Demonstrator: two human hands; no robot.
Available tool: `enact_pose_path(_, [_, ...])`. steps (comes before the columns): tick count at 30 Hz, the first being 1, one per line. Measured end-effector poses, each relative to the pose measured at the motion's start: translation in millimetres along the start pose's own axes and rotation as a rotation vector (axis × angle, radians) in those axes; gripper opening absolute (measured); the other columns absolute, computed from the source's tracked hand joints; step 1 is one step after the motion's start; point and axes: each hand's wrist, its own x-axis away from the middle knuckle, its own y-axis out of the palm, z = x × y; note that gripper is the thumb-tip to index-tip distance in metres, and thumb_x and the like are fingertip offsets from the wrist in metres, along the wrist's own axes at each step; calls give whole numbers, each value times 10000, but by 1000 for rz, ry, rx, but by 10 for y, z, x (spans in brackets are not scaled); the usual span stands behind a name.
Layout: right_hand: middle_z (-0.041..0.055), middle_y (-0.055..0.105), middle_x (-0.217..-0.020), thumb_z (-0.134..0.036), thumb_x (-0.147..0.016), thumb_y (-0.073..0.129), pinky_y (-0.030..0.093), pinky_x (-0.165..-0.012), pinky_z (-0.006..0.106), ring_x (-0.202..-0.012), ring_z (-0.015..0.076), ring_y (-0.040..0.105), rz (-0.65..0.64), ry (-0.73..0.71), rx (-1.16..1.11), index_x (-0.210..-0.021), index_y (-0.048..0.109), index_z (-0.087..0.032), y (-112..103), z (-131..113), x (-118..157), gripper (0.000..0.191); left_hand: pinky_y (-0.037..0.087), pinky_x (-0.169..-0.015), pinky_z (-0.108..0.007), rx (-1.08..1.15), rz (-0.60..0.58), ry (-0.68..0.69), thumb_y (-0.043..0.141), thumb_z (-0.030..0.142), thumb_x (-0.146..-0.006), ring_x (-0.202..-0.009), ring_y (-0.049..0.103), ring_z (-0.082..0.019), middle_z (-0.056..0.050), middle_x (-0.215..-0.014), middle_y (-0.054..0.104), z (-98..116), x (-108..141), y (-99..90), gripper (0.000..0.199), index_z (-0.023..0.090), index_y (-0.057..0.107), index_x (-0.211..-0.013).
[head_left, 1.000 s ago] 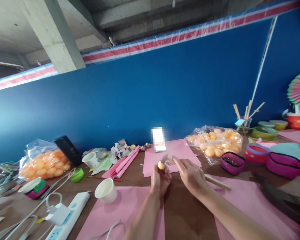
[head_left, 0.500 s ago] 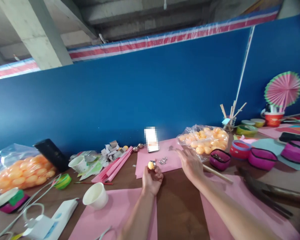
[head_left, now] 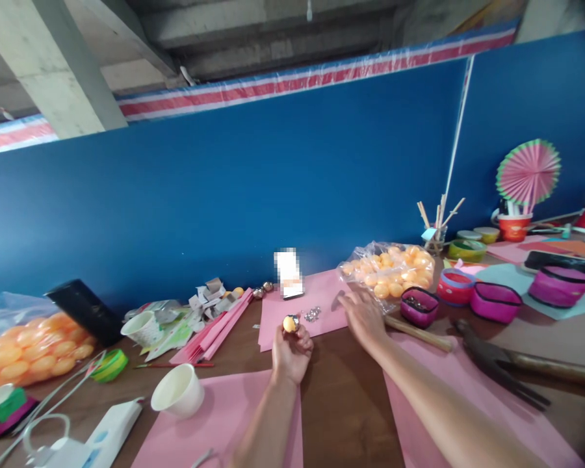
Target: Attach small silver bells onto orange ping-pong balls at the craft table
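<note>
My left hand [head_left: 292,357] is closed around a pale orange ball [head_left: 289,324], partly covered with shiny silver pieces, and holds it upward. To the right, my right hand [head_left: 365,318] is curled over a wooden-handled tool [head_left: 422,334]. The handle sticks out on the little-finger side, and a grey end shows by the thumb; most of the grip is hidden under the hand. Between the hands a small heap of silver bits [head_left: 312,314] lies on a pink sheet [head_left: 277,325]. Two shiny silver balls [head_left: 263,290] rest at that sheet's left corner.
A lit phone [head_left: 289,276] leans against the blue partition [head_left: 224,182]. Bags of orange balls [head_left: 394,270] stand right and far left. A large hammer [head_left: 502,364], purple containers [head_left: 496,302], a white cup [head_left: 178,391] and a power strip [head_left: 112,429] lie around.
The view has swung slightly right, so everything sits further left in the picture. Both hands keep nearly the same poses, the left one still holding the ball.
</note>
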Motion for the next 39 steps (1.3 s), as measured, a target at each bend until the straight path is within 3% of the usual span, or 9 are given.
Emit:
enact_pose_path(4, [48,523,-1071,-162,-828,426,324,-833,324,-1008,200,403,33,-323,-154,-1094,515,-284,-14,-228,39,306,259,-409,-186,-12,22,6,461,248,-736,-412,320,-62,29,-509,379,-6,0,15,232,134,565,-908])
enact_pose_path(7, [60,476,-1140,-136,-821,429,307,-889,353,-1071,197,371,41,-415,-189,-1113,490,-271,8,-327,63,327,262,-411,-189,-15,29,5,453,261,-739,-415,323,-64,25,-511,382,-8,0,27,239,126,566,-901])
enact_pose_path(19, [71,353,-1267,-125,-810,400,265,-934,389,-1175,202,265,-100,-378,-190,-1115,485,-246,82,-279,57,339,269,-420,-183,-5,19,-8,466,247,-731,-421,327,-61,22,-520,391,-5,-18,8,220,130,563,-891])
enact_pose_path(28, [79,497,-1053,-180,-843,376,309,-877,356,-1044,203,375,5,-350,-200,-841,577,-185,22,-289,51,202,267,-412,-182,-50,31,1,465,254,-731,-414,332,-59,25,-511,389,-15,3,38,206,130,559,-866])
enact_pose_path(39, [46,556,-968,-143,-838,391,336,-793,314,-965,185,418,-18,-370,-261,-933,586,-231,7,-296,55,235,289,-420,-188,-59,18,9,454,268,-744,-418,342,-62,20,-522,412,-26,-1,24,184,140,556,-829])
